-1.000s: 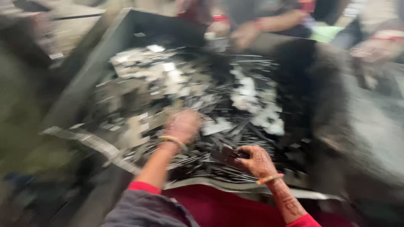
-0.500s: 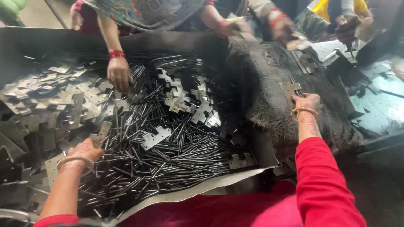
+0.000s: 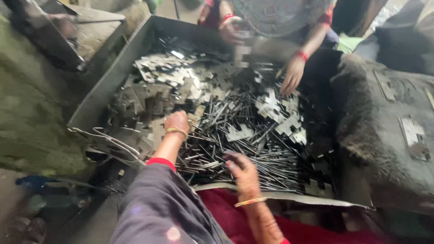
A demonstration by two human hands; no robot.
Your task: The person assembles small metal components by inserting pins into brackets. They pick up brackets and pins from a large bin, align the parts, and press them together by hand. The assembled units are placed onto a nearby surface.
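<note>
A large dark metal tray (image 3: 107,76) holds a heap of thin metal strips (image 3: 244,149) and flat stamped metal plates (image 3: 167,77). My left hand (image 3: 177,122), with a bangle at the wrist, is pressed down into the plates near the tray's left side, fingers curled; whether it grips anything is hidden. My right hand (image 3: 242,169) rests on the strips near the front edge, fingers bent over them. Motion blur softens both hands.
Another person's hands (image 3: 293,74) work at the tray's far side, one near the back rim (image 3: 230,28). A dark grimy cloth with flat metal pieces (image 3: 413,135) lies to the right. A bent metal sheet (image 3: 312,198) edges the front. Green wall at left.
The view has swung left. My right hand has come off the dark cloth at the right and now lies on the strips. My left hand sits farther into the plates.
</note>
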